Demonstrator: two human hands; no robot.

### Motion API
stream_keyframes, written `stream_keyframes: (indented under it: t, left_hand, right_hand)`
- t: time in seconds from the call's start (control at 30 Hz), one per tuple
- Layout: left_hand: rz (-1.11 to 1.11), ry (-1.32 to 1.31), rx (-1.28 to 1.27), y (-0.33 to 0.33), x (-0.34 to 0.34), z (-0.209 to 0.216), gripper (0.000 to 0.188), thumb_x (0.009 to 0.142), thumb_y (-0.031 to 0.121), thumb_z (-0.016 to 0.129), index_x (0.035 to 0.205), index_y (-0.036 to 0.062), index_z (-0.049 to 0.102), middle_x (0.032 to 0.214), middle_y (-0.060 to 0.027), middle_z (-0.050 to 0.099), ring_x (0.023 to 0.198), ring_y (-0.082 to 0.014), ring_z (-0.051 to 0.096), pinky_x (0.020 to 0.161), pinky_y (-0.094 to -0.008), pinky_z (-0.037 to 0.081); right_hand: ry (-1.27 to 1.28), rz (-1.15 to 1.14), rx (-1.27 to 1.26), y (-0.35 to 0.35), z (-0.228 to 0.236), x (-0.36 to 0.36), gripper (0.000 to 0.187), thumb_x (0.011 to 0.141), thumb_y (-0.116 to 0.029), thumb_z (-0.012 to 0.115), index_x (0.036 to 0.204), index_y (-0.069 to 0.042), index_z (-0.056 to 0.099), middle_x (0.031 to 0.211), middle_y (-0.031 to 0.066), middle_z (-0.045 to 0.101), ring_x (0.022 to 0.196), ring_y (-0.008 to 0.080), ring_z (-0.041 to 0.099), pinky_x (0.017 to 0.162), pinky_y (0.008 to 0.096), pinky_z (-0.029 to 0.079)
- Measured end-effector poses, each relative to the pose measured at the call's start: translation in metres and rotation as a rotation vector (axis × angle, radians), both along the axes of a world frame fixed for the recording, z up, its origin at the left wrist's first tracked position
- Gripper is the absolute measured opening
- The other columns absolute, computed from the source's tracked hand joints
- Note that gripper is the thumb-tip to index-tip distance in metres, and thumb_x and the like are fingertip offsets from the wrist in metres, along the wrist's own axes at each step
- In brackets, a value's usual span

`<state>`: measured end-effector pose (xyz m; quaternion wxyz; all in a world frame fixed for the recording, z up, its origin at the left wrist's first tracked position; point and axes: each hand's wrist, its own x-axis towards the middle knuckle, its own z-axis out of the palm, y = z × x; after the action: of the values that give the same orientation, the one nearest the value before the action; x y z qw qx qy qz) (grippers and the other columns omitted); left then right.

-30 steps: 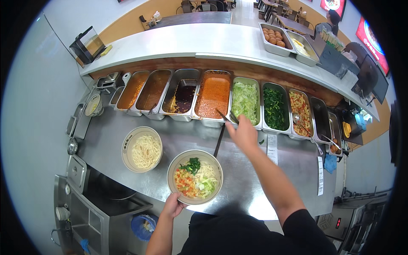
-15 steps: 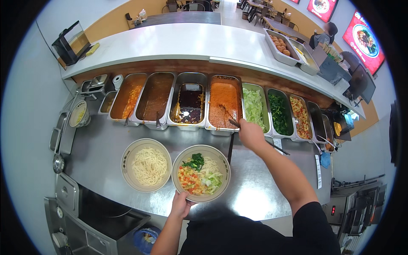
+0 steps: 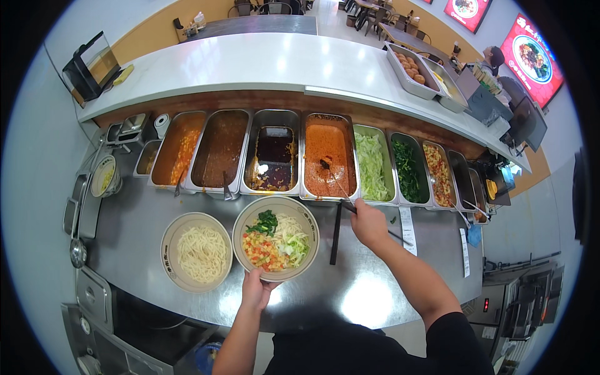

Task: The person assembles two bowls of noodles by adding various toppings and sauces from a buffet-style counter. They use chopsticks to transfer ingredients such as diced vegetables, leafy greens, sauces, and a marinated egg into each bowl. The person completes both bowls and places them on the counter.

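My left hand [image 3: 257, 290] grips the near rim of a beige bowl [image 3: 275, 238] filled with noodles, diced vegetables, greens and shredded lettuce. To its left stands a second beige bowl [image 3: 195, 251] holding plain noodles. My right hand [image 3: 369, 224] holds the handle of a ladle [image 3: 333, 175] whose cup dips into the tray of orange-red sauce [image 3: 328, 155]. A black pair of tongs or chopsticks [image 3: 336, 232] lies on the steel counter [image 3: 131, 225] between the bowl and my right hand.
A row of steel trays runs along the counter: orange soup [image 3: 176, 148], brown sauce [image 3: 220, 147], dark sauce [image 3: 274, 156], shredded lettuce [image 3: 371, 165], dark greens [image 3: 408, 167], mixed diced vegetables [image 3: 440, 174]. A white serving ledge [image 3: 275, 65] lies beyond. Paper slips [image 3: 407, 222] lie at the right.
My right hand moved left from the lettuce tray to the orange-red sauce tray and took the ladle. The filled bowl slid up beside the plain noodle bowl.
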<state>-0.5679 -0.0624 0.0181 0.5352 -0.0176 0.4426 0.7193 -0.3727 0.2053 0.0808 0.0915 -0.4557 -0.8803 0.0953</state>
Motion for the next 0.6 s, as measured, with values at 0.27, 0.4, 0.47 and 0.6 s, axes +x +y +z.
stream_keyframes:
  t: [0.27, 0.4, 0.47, 0.6]
  left_hand:
    - [-0.045, 0.007, 0.013, 0.002, 0.000, -0.007, 0.048, 0.096, 0.015, 0.032, 0.139, -0.0063, 0.030, 0.135, -0.0264, 0.047, 0.120, -0.0396, 0.054, 0.093, -0.0520, 0.054]
    - [-0.022, 0.004, -0.020, 0.002, 0.000, -0.005, 0.048, 0.098, 0.016, 0.030, 0.142, -0.0028, 0.027, 0.137, -0.0258, 0.045, 0.118, -0.0402, 0.056, 0.091, -0.0513, 0.056]
    - [-0.046, -0.001, -0.008, -0.002, -0.002, -0.009, 0.047, 0.098, 0.016, 0.030, 0.142, -0.0023, 0.027, 0.138, -0.0257, 0.044, 0.118, -0.0405, 0.056, 0.090, -0.0515, 0.056]
    - [-0.074, -0.033, 0.019, -0.002, -0.005, -0.011, 0.050, 0.099, 0.014, 0.034, 0.145, 0.0105, 0.017, 0.139, -0.0219, 0.042, 0.115, -0.0380, 0.058, 0.083, -0.0511, 0.059]
  right_hand:
    - [0.632, -0.283, -0.427, 0.010, -0.025, 0.006, 0.018, 0.089, -0.020, 0.059, 0.084, -0.003, 0.057, 0.065, 0.0076, 0.059, 0.059, 0.0271, 0.059, 0.056, 0.0417, 0.044]
    - [0.985, -0.518, -0.980, 0.008, 0.005, 0.000, 0.014, 0.090, -0.017, 0.058, 0.080, -0.009, 0.053, 0.057, -0.0050, 0.043, 0.044, 0.0079, 0.038, 0.040, 0.0273, 0.027]
    - [1.115, -0.531, -1.119, 0.005, 0.023, -0.005, 0.014, 0.091, -0.015, 0.057, 0.079, -0.013, 0.049, 0.055, -0.0070, 0.037, 0.040, 0.0039, 0.029, 0.035, 0.0228, 0.017]
    - [1.063, -0.390, -1.130, 0.017, 0.046, -0.017, 0.016, 0.091, -0.015, 0.058, 0.078, -0.010, 0.050, 0.058, -0.0058, 0.041, 0.044, 0.0071, 0.037, 0.039, 0.0245, 0.026]
